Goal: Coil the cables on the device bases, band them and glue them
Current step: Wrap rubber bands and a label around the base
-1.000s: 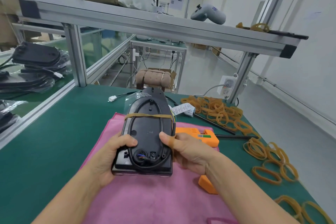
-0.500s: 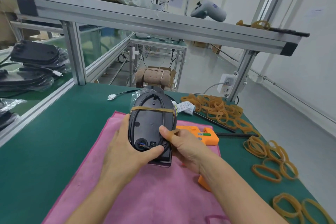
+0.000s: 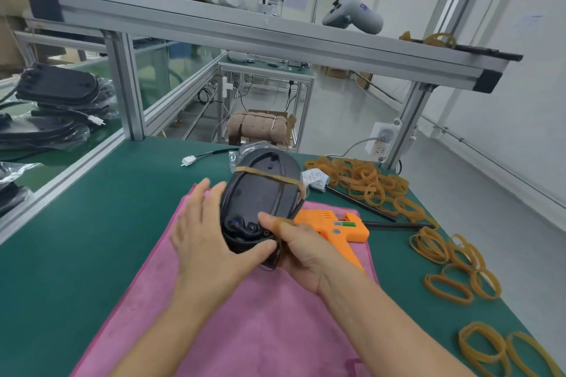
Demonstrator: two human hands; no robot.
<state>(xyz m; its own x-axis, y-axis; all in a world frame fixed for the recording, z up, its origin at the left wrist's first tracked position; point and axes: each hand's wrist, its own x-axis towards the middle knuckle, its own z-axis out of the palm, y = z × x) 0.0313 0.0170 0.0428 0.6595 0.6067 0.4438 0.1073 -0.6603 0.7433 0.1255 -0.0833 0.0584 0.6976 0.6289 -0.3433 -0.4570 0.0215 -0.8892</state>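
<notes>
Above the pink cloth [image 3: 245, 330], banded device base [image 3: 260, 193] in right-hand fingers [image 3: 269, 219], left hand [image 3: 208, 242] open.

The device base's [image 3: 260, 196] near end hides behind both hands; the label's [image 3: 315, 179] print is unreadable.

green bench [image 3: 76, 223] | pink cloth [image 3: 260, 330] | loose rubber bands [image 3: 367, 180] | white connector [image 3: 188, 160]

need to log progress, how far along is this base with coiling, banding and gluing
Done: the cable lies coiled on the black device base, and one rubber band crosses its far end. In hand: the right hand grips the base's near end with a second band at the thumb, while the left hand steadies it. Left: gluing; the orange glue gun lies untouched on the pink cloth.
</notes>
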